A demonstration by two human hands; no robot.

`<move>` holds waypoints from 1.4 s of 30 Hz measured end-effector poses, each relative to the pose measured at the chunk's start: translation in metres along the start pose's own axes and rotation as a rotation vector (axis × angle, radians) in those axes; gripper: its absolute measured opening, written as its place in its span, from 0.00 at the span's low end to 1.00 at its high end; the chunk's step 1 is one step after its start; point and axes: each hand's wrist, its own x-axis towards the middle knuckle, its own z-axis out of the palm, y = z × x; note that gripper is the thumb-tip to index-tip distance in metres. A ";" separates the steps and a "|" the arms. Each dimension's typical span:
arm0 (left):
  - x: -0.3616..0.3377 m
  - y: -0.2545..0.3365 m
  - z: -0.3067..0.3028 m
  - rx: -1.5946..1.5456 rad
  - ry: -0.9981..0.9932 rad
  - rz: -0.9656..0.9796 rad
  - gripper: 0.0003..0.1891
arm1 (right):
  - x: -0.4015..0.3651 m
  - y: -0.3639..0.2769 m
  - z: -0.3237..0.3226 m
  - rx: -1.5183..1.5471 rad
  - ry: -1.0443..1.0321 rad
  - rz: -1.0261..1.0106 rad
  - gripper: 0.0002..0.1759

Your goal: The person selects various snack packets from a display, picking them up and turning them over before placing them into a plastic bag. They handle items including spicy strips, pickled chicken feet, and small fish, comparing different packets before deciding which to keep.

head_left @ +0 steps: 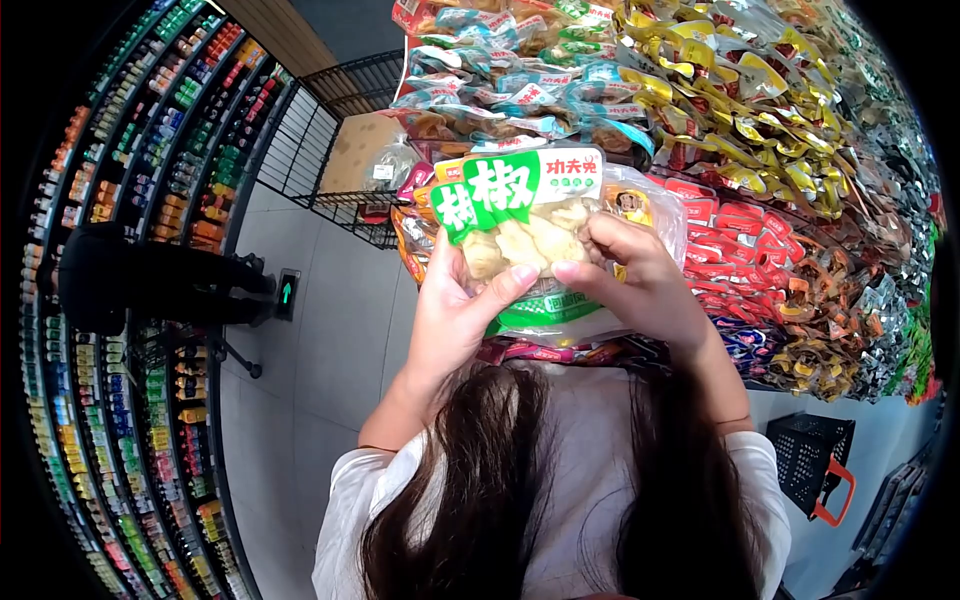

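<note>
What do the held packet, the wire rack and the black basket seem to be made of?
Packet: glossy plastic film, clear where the pale contents show through, with light catching its wrinkles.
Rack: probably dark-coated metal, judging by its thin bars.
Basket: likely plastic, fairly matte, with many small holes; painted metal remains possible.

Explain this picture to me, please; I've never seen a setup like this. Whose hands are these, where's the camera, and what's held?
There's no machine: a person works bare-handed. The one picture comes from a camera worn on the head, looking forward and down. The left hand and right hand together hold a clear food packet with green printing. Just beyond lie piles of other packets, many yellow or red. A black basket with an orange handle sits at lower right.
</note>
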 end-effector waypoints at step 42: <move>0.001 0.002 -0.005 0.096 -0.041 -0.015 0.28 | 0.004 0.011 -0.002 0.020 -0.029 -0.051 0.11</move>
